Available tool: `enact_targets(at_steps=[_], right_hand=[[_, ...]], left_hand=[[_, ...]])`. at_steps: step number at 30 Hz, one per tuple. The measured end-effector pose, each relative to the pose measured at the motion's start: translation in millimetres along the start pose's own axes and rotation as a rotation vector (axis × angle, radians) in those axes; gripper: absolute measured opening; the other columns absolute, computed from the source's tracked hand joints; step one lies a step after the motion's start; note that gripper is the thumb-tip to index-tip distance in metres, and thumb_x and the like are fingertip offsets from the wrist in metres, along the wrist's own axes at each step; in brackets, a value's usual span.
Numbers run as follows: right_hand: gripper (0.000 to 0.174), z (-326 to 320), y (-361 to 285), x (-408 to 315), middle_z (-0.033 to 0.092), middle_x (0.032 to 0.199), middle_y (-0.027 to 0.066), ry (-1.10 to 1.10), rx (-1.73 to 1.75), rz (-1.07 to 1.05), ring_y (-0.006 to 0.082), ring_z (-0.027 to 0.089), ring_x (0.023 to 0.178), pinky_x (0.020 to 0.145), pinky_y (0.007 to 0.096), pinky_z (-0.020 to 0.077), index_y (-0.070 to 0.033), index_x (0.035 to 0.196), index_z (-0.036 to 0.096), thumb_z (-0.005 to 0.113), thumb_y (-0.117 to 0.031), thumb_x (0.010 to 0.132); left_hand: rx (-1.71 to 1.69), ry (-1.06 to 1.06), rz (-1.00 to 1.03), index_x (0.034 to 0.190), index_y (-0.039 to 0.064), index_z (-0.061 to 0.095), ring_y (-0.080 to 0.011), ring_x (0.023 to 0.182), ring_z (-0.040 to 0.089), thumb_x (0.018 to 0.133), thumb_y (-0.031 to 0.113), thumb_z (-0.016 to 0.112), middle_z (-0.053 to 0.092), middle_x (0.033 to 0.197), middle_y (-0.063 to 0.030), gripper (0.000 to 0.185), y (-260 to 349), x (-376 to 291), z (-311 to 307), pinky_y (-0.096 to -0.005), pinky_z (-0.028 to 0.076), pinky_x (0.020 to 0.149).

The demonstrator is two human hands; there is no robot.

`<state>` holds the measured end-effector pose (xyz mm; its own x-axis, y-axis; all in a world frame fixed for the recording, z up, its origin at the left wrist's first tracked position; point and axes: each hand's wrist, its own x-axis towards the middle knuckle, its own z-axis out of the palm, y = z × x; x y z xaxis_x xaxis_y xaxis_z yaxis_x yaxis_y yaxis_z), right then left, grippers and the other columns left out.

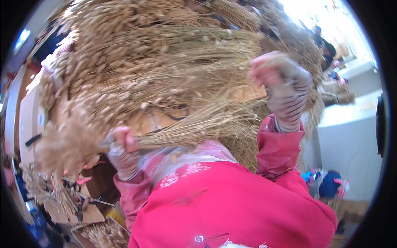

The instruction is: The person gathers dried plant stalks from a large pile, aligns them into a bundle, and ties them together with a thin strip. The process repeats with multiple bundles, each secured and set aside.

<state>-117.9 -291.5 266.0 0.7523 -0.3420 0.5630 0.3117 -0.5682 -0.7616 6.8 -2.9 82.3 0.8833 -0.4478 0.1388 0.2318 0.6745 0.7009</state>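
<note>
My left hand (124, 141), in a striped fingerless glove, grips a bunch of dried grass stems just below its heads. The fluffy pale heads (71, 139) stick out to the left, blurred. From my fist the loose stems (192, 124) fan out to the right over my lap. My right hand (276, 71), gloved alike, is raised over the right end of the heap, apart from that bunch. Its fingers are curled and blurred, so whether they hold a stem is unclear. A large heap of dried bunny-tail grass (149, 65) lies before me, heads to the left.
A dark looped cord (178, 113) lies on the wooden table top (139, 122). At lower left, a cardboard box (102, 234) holds loose grass heads. More grass bunches (59, 198) hang or lie at left. A white surface (347, 136) stands at right. A person (325, 51) is in the background.
</note>
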Motion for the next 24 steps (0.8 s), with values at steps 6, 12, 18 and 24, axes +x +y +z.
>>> enact_targets(at_steps=[6, 12, 18, 24], right_hand=[[0.01, 137, -4, 15, 0.053, 0.058, 0.0092, -0.978, -0.052, -0.054, 0.0212, 0.053, 0.054, 0.054, 0.0283, 0.0429, 0.001, 0.072, 0.058, 0.062, -0.006, 0.079], [0.015, 165, -32, 22, 0.056, 0.06, 0.0011, -1.024, 0.329, 0.28, 0.0057, 0.051, 0.054, 0.051, 0.025, 0.0424, 0.003, 0.083, 0.063, 0.059, -0.011, 0.085], [0.011, 187, -31, 26, 0.053, 0.058, 0.0004, -0.803, 0.466, 0.486, 0.0059, 0.052, 0.052, 0.048, 0.0217, 0.042, 0.002, 0.074, 0.057, 0.054, -0.001, 0.084], [0.015, 204, -16, 41, 0.06, 0.063, 0.0039, -0.597, 0.337, 0.327, 0.0076, 0.058, 0.054, 0.05, 0.02, 0.0465, 0.003, 0.074, 0.06, 0.059, -0.008, 0.085]], left_hand=[[-0.081, 0.024, -0.01, 0.088, -0.004, 0.061, -0.0064, 0.045, 0.039, 0.08, 0.018, 0.064, 0.052, 0.062, -0.0049, 0.023, 5, 18, 30, -0.0195, 0.029, 0.039], [0.051, 0.056, -0.06, 0.087, -0.002, 0.061, -0.0073, 0.045, 0.043, 0.081, 0.026, 0.062, 0.05, 0.056, -0.0018, 0.029, 15, 16, 36, -0.0197, 0.031, 0.04], [-0.055, 0.088, -0.06, 0.079, -0.003, 0.061, -0.0045, 0.042, 0.035, 0.084, 0.032, 0.059, 0.043, 0.05, 0.0021, 0.036, 7, 15, 38, -0.0213, 0.025, 0.038], [-0.028, -0.08, -0.139, 0.094, -0.008, 0.061, -0.0043, 0.042, 0.033, 0.086, 0.018, 0.055, 0.051, 0.059, -0.003, 0.028, 13, 13, 36, -0.0203, 0.025, 0.039]])
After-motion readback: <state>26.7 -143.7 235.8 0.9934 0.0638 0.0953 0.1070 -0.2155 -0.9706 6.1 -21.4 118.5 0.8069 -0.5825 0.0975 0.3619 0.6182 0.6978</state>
